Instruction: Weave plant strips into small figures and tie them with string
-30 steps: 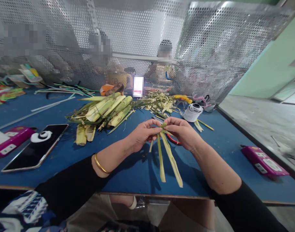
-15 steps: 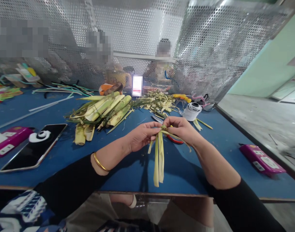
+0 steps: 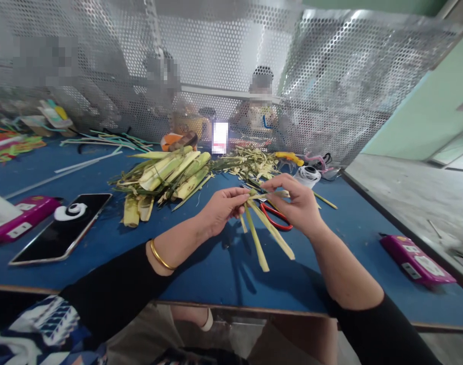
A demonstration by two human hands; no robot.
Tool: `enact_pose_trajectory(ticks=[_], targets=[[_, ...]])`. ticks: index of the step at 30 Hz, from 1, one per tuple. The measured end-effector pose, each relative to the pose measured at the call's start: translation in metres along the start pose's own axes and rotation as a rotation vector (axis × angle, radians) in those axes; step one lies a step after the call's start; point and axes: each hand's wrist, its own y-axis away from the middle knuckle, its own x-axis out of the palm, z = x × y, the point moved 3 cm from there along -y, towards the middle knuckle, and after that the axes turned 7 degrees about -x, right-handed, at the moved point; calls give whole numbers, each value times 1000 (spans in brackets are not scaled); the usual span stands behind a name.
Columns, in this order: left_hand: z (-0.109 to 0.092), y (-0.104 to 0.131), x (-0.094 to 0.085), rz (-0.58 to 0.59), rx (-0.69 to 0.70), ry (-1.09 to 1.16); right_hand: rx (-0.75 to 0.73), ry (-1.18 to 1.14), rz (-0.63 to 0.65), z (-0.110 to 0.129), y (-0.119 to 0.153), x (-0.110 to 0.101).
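Observation:
Between finger and thumb, my left hand (image 3: 227, 209) pinches the knotted upper end of a few pale green corn husk strips (image 3: 259, 242). Their loose ends hang down and spread over the table. My right hand (image 3: 294, 200) is closed on one strip just right of the knot, drawing it out sideways. Red-handled scissors (image 3: 276, 218) lie on the table below my right hand, their blades partly hidden behind the strips and fingers. Left of my hands is a heap of corn husks (image 3: 174, 175).
Husk scraps (image 3: 250, 161) lie at the back, beside a yellow-handled tool (image 3: 289, 157) and a white spool of string (image 3: 308, 176). A phone (image 3: 62, 235) and magenta power strip (image 3: 26, 218) are at left, another power strip (image 3: 417, 258) at right. Perforated metal screen (image 3: 224, 56) stands behind.
My right hand has moved a little right, away from my left, pulling a strip sideways. The hanging strips have swung right and fanned apart, and more of the scissors shows.

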Motion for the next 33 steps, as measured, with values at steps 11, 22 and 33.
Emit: enact_pose_trajectory(ticks=[11, 22, 33], targets=[[2, 0, 1, -75, 57, -58, 90, -263, 9, 6, 7, 15], [2, 0, 2, -118, 97, -183, 413, -122, -40, -9, 11, 15], [0, 0, 0, -134, 103, -145, 394, -120, 217, -9, 10, 17]])
